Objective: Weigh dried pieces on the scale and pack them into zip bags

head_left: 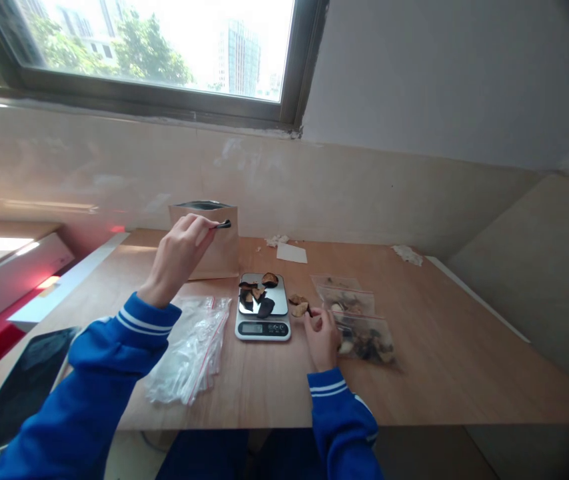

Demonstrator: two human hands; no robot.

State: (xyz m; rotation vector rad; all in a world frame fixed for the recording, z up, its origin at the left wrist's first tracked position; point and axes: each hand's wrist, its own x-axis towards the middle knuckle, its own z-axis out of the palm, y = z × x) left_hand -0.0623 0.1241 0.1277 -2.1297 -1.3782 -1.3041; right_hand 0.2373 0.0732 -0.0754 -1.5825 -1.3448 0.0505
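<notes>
My left hand [184, 250] is raised in front of a brown paper pouch [214, 250], pinching a small dark dried piece [223, 225]. The pouch stands upright with its top open. Below and to the right lies a white digital kitchen scale [264, 331]; several dark, curled dried slices [266, 307] rest on its shiny plate. Beside the scale, my right hand [323, 339] has its fingers closed at the edge of a few brown dried slices [299, 306] on the table. Its fingertips touch one of them. The numbers on the scale's display are too small to read.
Clear zip bags [189, 353] lie in a pile left of the scale. Several filled zip bags [367, 340] overlap to the right. A white card [292, 253] lies at the back of the wooden table [454, 360], and a dark tablet [19, 387] at the left edge.
</notes>
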